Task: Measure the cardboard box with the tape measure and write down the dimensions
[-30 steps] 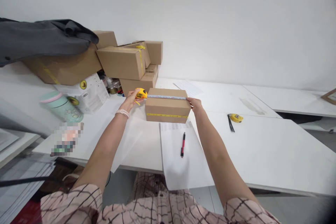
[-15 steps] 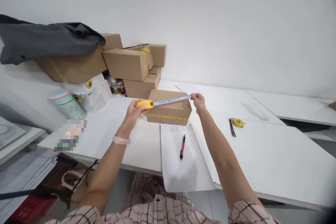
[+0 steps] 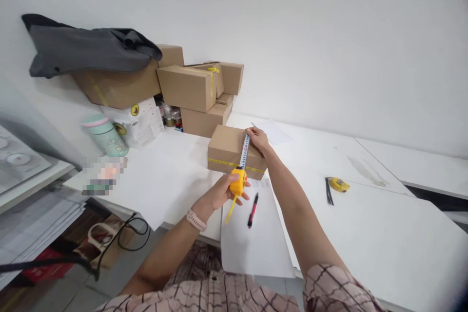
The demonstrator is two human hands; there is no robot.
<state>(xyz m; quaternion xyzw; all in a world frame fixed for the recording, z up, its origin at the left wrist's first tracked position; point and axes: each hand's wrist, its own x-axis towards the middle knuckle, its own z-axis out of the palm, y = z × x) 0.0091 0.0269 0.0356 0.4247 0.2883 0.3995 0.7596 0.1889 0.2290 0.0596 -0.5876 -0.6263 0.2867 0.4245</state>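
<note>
A yellow tape measure (image 3: pixel 238 181) sits in my left hand (image 3: pixel 223 191), held in front of a brown cardboard box (image 3: pixel 228 141). Its blade (image 3: pixel 244 152) is pulled out away from me and lies across the top of the box. At the far end, my right hand (image 3: pixel 258 138) pinches the blade's tip over the box's back right part. Yellow tape runs along the box's front side. Just below the hands, a red and black pen (image 3: pixel 253 210) rests on a white sheet of paper (image 3: pixel 256 248) that hangs over the table edge.
Stacked cardboard boxes (image 3: pixel 185 88) stand at the back left, with a dark grey bag (image 3: pixel 91 51) on top. A mint green tumbler (image 3: pixel 107 139) is left of them. A second yellow tape measure (image 3: pixel 339 185) lies on the white table (image 3: pixel 365 234) to the right.
The tape measure has swung from lying left to right over the box to running front to back. My left hand came down toward me; my right hand shifted left onto the box.
</note>
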